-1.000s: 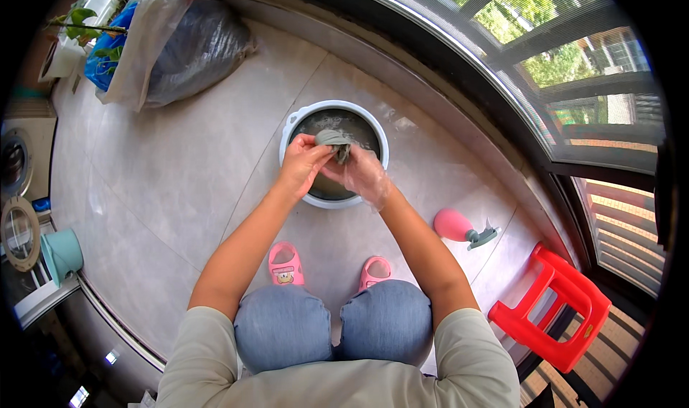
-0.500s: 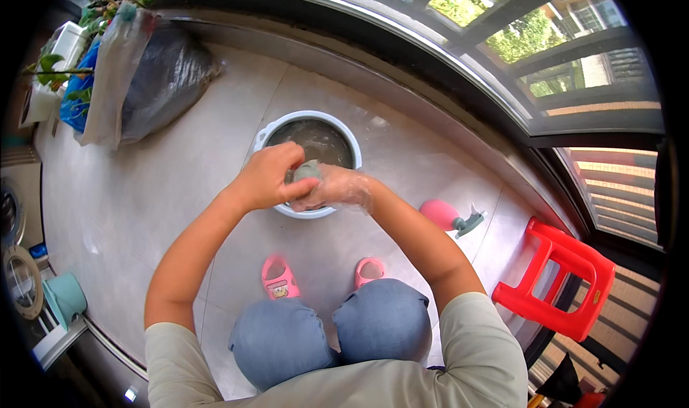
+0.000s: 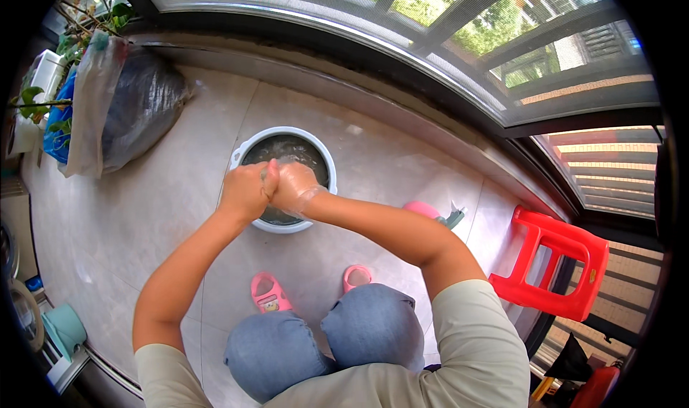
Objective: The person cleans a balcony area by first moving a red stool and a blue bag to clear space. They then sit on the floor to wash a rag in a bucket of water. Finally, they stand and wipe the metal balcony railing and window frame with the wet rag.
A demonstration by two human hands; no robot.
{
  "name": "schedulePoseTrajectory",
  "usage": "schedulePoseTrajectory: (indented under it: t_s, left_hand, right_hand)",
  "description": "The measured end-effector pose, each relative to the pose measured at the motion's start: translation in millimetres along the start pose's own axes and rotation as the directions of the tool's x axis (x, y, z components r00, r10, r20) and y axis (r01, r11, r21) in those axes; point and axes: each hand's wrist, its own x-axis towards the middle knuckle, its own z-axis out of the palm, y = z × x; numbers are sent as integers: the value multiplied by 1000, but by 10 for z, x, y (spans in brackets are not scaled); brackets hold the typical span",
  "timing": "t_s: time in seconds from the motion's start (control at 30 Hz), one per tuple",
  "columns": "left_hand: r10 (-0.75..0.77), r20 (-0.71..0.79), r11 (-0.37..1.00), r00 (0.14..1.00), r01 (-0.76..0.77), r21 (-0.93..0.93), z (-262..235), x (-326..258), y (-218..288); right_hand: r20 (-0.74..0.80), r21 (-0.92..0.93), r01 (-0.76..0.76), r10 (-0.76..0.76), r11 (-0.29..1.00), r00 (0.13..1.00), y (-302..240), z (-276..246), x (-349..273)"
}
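Observation:
A light-blue basin [image 3: 252, 142] of murky water [image 3: 288, 148] stands on the floor ahead of my feet. My left hand [image 3: 246, 191] is closed over its near left part, knuckles up. Pressed against it is my right hand [image 3: 293, 183], also closed, in a thin clear plastic glove bunched at the wrist. The grey-green cloth visible between them a moment earlier is now hidden inside the fists. Both hands are above the water.
A pink spray bottle [image 3: 423, 209] lies beyond my right forearm. Farther right is a red plastic stool [image 3: 517, 282]. Bulky plastic bags [image 3: 143, 110] and plants sit at the far left, a teal bucket [image 3: 66, 329] at the near left. A window wall [image 3: 344, 71] runs along the back.
The hands have closed tightly together, covering the cloth, which showed between them before. The view has shifted, so the basin appears farther left and lower.

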Motion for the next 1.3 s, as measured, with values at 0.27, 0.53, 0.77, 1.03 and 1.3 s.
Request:
schedulePoseTrajectory:
  t_s: [0.27, 0.53, 0.77, 1.03, 1.3]
  left_hand:
    - [-729, 318, 339, 606, 723, -601, 726, -33, -624]
    - [-654, 466, 361, 595, 788, -499, 470, 12, -814]
    - [-578, -38, 801, 815, 558, -215, -402, -366, -7]
    - [-435, 108, 808, 894, 440, -391, -2137, -1174, 1918]
    - [189, 144, 937, 971, -135, -322, -3280, -1350, 4247]
  right_hand:
    - [73, -409, 180, -164, 895, 984, 390, 390, 317]
    - [21, -231, 158, -158, 960, 987, 75, 298, 384]
    - [-135, 55, -152, 158, 987, 978, -375, -108, -41]
    - [211, 976, -217, 389, -29, 897, -1782, -1704, -1594]
    - [86, 964, 4, 327, -264, 941, -3146, -2934, -3445]
